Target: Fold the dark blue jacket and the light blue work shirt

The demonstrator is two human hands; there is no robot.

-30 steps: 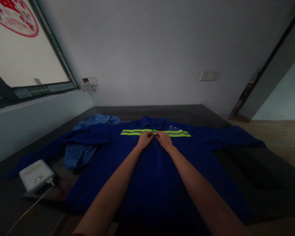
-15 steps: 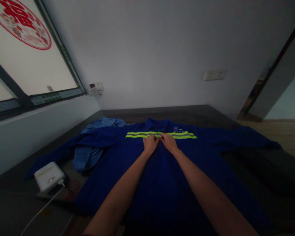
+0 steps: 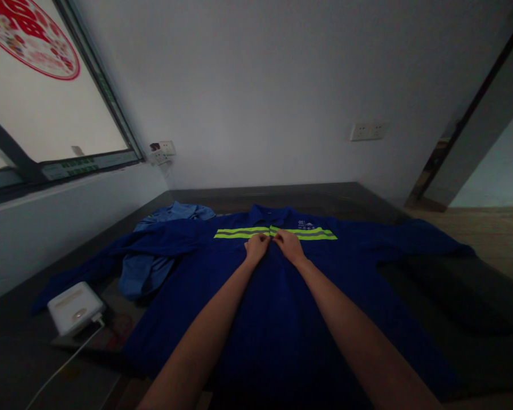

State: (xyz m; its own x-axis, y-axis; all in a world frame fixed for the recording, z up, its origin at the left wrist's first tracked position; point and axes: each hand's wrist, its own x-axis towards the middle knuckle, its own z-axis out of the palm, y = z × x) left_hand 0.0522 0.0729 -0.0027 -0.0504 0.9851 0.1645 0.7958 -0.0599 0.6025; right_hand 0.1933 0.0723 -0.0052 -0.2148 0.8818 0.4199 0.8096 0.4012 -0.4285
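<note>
A dark blue work jacket (image 3: 325,279) lies spread front side up, its collar toward the wall and its sleeves stretched to both sides. A yellow-green reflective strip (image 3: 235,233) crosses its chest, with a small white logo above it on the right. My left hand (image 3: 257,248) pinches the jacket's front edge just below the strip. Close beside it, my right hand (image 3: 289,246) pinches the other side of the front opening. The fingertips are near each other at the centre line; whatever small fastening lies between them is hidden.
The jacket rests on a dark table (image 3: 316,193) against the wall. Under its left sleeve lies a lighter blue garment (image 3: 147,273). A white box-shaped device (image 3: 74,307) with a cable stands at the left. A dark flat item (image 3: 457,296) lies at the right.
The fingertips of my two hands have moved slightly apart at the jacket's centre line. The whole view has shifted a little; the jacket lies as before.
</note>
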